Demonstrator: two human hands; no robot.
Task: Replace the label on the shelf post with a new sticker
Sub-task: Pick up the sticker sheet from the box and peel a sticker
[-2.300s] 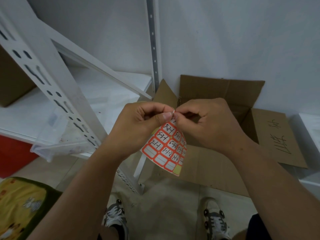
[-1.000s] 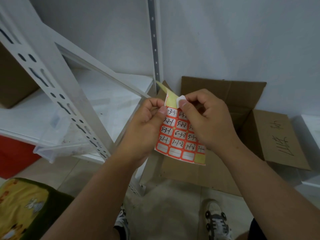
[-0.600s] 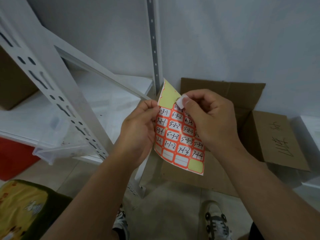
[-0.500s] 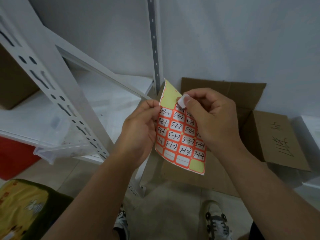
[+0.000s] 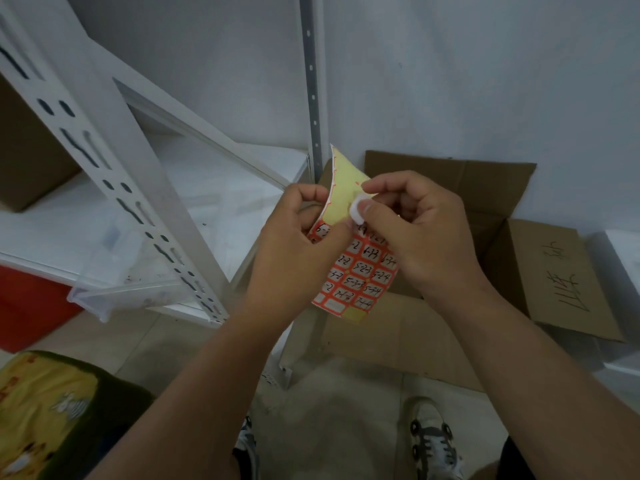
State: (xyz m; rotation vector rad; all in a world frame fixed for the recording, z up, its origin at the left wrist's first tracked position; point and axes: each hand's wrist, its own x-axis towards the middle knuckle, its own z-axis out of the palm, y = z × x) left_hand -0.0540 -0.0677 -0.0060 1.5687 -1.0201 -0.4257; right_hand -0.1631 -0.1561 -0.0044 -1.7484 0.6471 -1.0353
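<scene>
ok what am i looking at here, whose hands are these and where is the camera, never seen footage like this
There is no machine here. A person wears a camera on the head, looking forward and down, so you see their own two arms and, at the bottom, their shoes.

The left hand holds a sticker sheet: red-bordered labels with handwritten numbers, its yellow backing bare at the top. The right hand pinches a small white sticker at the sheet's top.

Around them: a white metal shelf with a slotted post on the left, a clear plastic tub on the shelf, and an open cardboard box on the floor against the wall.
</scene>
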